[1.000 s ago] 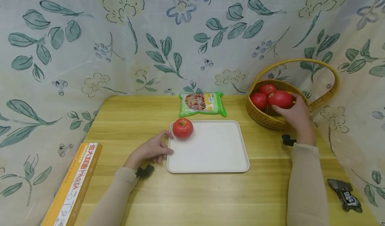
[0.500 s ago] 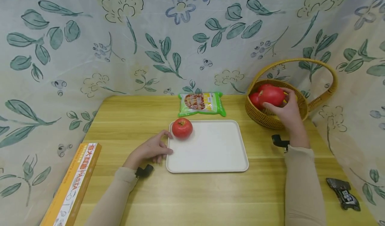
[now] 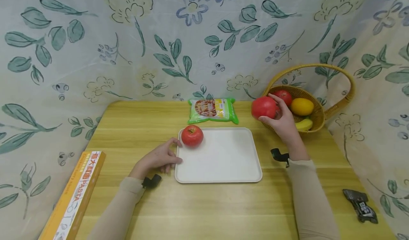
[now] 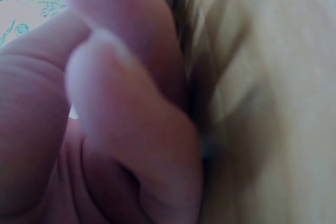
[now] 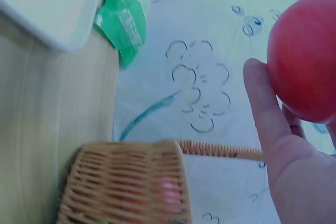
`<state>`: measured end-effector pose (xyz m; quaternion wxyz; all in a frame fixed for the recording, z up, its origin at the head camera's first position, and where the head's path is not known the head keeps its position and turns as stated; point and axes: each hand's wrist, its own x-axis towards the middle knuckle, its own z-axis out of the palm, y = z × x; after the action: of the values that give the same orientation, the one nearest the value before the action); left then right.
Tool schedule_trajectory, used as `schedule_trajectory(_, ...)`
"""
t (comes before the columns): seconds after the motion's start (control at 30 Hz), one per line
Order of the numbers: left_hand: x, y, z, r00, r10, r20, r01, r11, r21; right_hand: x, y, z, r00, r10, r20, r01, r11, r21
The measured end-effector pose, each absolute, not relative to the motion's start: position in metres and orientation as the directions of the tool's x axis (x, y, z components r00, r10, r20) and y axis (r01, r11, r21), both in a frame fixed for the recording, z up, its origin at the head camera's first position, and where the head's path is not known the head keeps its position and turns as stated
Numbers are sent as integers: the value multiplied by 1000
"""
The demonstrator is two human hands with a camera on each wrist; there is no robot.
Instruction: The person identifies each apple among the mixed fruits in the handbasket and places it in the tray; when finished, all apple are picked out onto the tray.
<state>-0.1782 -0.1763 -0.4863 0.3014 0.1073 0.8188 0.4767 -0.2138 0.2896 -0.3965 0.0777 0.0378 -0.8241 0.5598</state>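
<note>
In the head view my right hand holds a red apple between thumb and fingers, raised in front of the wicker basket's left rim. The right wrist view shows the smooth round apple against the fingers. Another red apple sits in the upper left corner of the white tray. My left hand rests at the tray's left edge, thumb and index finger spread on the rim. Close up in the left wrist view, bent fingers lie beside the wooden table.
The wicker basket at the back right holds red fruit, a yellow oval fruit and a banana. Behind the tray lies a green food packet. A pasta box lies left; a small black packet lies right.
My right hand has lifted the apple out of the basket and carried it left, uncovering the yellow fruit and banana. My left hand has stayed at the tray's edge.
</note>
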Motion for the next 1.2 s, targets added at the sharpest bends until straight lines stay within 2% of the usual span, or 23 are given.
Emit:
schedule_trajectory(0.23,-180,-176,-488,-795,461,-395,-115,526,843,-213,274,-403,-979,-32,202,-198,396,-897)
schedule_trajectory(0.57,-181,-177,-490,-793,468,-390,-113,517,849,-216,265,-412,-973,-163,163,-228,581,-781)
schedule_trajectory(0.93,-179,-177,-490,-788,478,-387,-114,506,855,-222,245,-451,-958,-284,-29,-179,678,-713)
schedule_trajectory(1.2,-180,-176,-491,-789,475,-390,-115,511,852,-222,239,-458,-949,-311,-52,-192,702,-686)
